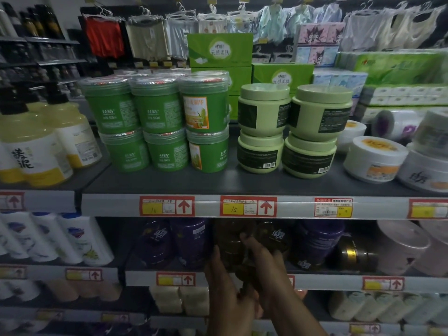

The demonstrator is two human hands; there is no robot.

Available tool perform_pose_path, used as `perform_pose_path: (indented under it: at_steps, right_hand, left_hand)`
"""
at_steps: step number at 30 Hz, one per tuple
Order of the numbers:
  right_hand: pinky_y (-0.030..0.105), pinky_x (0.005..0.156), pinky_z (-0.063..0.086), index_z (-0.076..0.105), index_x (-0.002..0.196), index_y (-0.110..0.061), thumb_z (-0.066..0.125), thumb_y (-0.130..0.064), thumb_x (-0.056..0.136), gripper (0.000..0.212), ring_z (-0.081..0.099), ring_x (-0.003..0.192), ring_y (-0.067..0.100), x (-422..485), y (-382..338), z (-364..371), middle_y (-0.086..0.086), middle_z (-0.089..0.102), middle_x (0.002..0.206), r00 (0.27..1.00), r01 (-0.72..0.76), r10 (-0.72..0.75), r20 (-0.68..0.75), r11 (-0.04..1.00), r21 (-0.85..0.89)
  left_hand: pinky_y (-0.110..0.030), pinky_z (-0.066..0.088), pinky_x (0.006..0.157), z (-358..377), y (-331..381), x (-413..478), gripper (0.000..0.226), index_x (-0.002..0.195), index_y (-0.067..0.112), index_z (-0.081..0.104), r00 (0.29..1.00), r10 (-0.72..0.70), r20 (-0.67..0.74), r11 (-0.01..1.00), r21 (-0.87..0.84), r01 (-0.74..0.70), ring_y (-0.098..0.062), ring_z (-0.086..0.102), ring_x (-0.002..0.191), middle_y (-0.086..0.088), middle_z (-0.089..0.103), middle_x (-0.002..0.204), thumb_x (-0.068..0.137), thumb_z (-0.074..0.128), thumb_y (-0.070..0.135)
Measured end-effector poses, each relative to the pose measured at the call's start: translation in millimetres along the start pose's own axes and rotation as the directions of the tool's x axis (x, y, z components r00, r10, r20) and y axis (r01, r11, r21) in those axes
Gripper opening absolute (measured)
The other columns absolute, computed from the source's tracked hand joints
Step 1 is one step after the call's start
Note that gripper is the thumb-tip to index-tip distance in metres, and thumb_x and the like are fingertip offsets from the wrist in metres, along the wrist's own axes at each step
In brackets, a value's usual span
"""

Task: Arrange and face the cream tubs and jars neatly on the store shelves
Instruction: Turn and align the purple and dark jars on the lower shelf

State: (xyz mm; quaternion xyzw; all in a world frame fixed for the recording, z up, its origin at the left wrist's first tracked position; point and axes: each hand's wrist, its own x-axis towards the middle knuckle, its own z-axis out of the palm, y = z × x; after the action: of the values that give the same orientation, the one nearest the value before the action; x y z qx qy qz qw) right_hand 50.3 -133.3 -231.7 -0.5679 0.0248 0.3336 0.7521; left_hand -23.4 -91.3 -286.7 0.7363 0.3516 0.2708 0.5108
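A person's two hands reach into the dim second shelf of a store display, at about 6 o'clock in the view. The left hand is cupped against the near side of a dark brown jar, fingers spread along its lower wall. The right hand wraps the same jar from the 3 o'clock side, fingertips curled over its shoulder; both hands are grasping it. A second dark jar stands just beside it toward 3 o'clock, flanked by purple jars toward 9 o'clock and another purple jar farther toward 3 o'clock. Whether the held jar rests on the shelf or is lifted cannot be told in the low light.

On the lit upper shelf, at 12 o'clock from the hands, green tubs with clear lids stand stacked two high in three columns; the column nearest the centre shows an orange label. Toward 3 o'clock of them, pale green jars are stacked two high in two columns, barcodes facing out on the lower pair. White tubs sit farther toward 3 o'clock, and yellow pump bottles stand at 9 o'clock. Red-bordered price tags with arrows line the shelf edge.
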Motion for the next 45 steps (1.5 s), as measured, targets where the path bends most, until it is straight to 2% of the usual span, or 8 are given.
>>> perform_pose_path:
  at_steps: [6, 13, 17, 24, 29, 35, 40, 45]
  right_hand:
    - [0.045, 0.078, 0.061, 0.066, 0.125, -0.020, 0.078, -0.026, 0.092, 0.036, 0.077, 0.102, 0.033, 3, 0, -4, 0.010, 0.082, 0.105, 1.000, -0.022, 0.023, 0.019, 0.999, -0.035]
    - [0.058, 0.108, 0.054, 0.065, 0.136, -0.011, 0.073, -0.017, 0.083, 0.054, 0.075, 0.113, 0.037, 4, 1, -9, 0.018, 0.078, 0.119, 0.994, -0.037, 0.038, 0.098, 0.999, -0.018]
    - [0.058, 0.109, 0.052, 0.068, 0.131, -0.011, 0.063, -0.017, 0.092, 0.040, 0.075, 0.112, 0.036, 4, -2, -14, 0.017, 0.079, 0.116, 0.996, -0.034, 0.038, 0.086, 0.998, -0.044]
    - [0.054, 0.106, 0.053, 0.074, 0.121, -0.010, 0.055, -0.014, 0.098, 0.030, 0.075, 0.111, 0.035, -4, -10, -9, 0.016, 0.080, 0.112, 0.993, -0.025, 0.030, 0.115, 0.999, -0.041]
    - [0.045, 0.090, 0.056, 0.074, 0.120, -0.011, 0.054, -0.011, 0.099, 0.029, 0.074, 0.110, 0.034, -5, -9, -6, 0.016, 0.081, 0.111, 0.994, -0.025, 0.028, 0.109, 0.999, -0.022]
    - [0.057, 0.109, 0.052, 0.073, 0.126, -0.013, 0.056, -0.014, 0.097, 0.034, 0.074, 0.114, 0.034, -2, -1, -5, 0.015, 0.079, 0.117, 0.995, -0.024, 0.027, 0.100, 0.999, -0.035]
    - [0.047, 0.095, 0.058, 0.074, 0.121, -0.019, 0.059, -0.012, 0.098, 0.028, 0.074, 0.111, 0.030, -2, 2, -2, 0.010, 0.081, 0.111, 0.998, -0.011, 0.016, 0.068, 0.998, -0.068]
    - [0.054, 0.107, 0.053, 0.075, 0.122, -0.021, 0.061, -0.014, 0.098, 0.029, 0.072, 0.116, 0.029, -3, 3, -1, 0.006, 0.081, 0.113, 0.999, -0.021, 0.025, 0.041, 0.995, -0.102]
  left_hand:
    - [-0.024, 0.031, 0.117, -2, 0, 2, 0.116, 0.157, 0.051, -0.002, 0.998, -0.020, 0.054, 0.998, -0.055, 0.023, 0.005, 0.026, 0.140, 0.015, 0.020, 0.166, 0.086, 0.080, 0.010]
    - [-0.047, 0.032, 0.126, -3, 2, 10, 0.120, 0.158, 0.056, -0.006, 0.994, -0.065, 0.090, 0.993, -0.093, 0.074, -0.008, 0.024, 0.155, 0.017, 0.022, 0.169, 0.085, 0.079, 0.014]
    - [-0.050, 0.032, 0.126, -3, 4, 14, 0.116, 0.159, 0.055, -0.008, 0.986, -0.106, 0.131, 0.988, -0.097, 0.119, -0.012, 0.025, 0.156, 0.016, 0.025, 0.168, 0.089, 0.076, 0.014]
    - [-0.048, 0.034, 0.124, -5, 5, 17, 0.112, 0.160, 0.053, -0.008, 0.974, -0.138, 0.181, 0.978, -0.128, 0.162, -0.013, 0.030, 0.154, 0.014, 0.028, 0.168, 0.092, 0.074, 0.020]
    - [-0.044, 0.032, 0.125, -3, 6, 15, 0.112, 0.160, 0.052, -0.011, 0.974, -0.136, 0.181, 0.979, -0.125, 0.160, -0.014, 0.032, 0.153, 0.012, 0.030, 0.168, 0.092, 0.075, 0.028]
    - [-0.044, 0.035, 0.123, -7, 9, 18, 0.108, 0.162, 0.050, -0.005, 0.971, -0.154, 0.182, 0.976, -0.126, 0.179, -0.015, 0.036, 0.151, 0.011, 0.036, 0.165, 0.093, 0.075, 0.026]
    - [-0.043, 0.033, 0.124, -2, 10, 15, 0.107, 0.162, 0.048, -0.006, 0.971, -0.157, 0.181, 0.977, -0.116, 0.179, -0.016, 0.034, 0.152, 0.009, 0.035, 0.165, 0.093, 0.073, 0.026]
    - [-0.037, 0.037, 0.120, 2, 15, 17, 0.105, 0.160, 0.051, -0.009, 0.966, -0.180, 0.184, 0.969, -0.136, 0.207, -0.013, 0.038, 0.147, 0.023, 0.035, 0.143, 0.096, 0.070, 0.027]
